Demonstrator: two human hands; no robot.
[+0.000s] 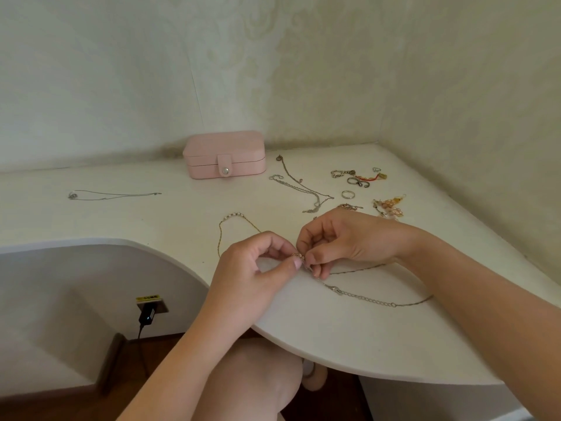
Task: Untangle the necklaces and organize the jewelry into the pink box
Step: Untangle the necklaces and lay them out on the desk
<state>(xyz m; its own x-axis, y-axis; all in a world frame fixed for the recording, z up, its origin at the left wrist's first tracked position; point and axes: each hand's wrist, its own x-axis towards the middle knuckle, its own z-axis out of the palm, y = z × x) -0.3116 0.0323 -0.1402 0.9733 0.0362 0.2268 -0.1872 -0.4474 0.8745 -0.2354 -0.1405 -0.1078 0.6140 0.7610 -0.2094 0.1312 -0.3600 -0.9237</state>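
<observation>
Near the curved front edge of the tabletop (151, 214), the left hand (258, 265) and right hand (343, 238) meet fingertip to fingertip. Each grip pinches the tangled necklaces (299, 256) at their knot. From there a thin gold chain (233, 214) with a row of pale beads loops left and toward the back edge. A silver chain (367, 298) with a clasp and coarse extender links trails right along the front edge. The pink box (224, 154) sits closed at the back edge, long axis along the wall, snap tab facing the person. Toward the back right corner lie loose chains (303, 189), rings (348, 194) and earrings (390, 205). A lone silver necklace (112, 195) lies stretched left to right, well to the left.
</observation>
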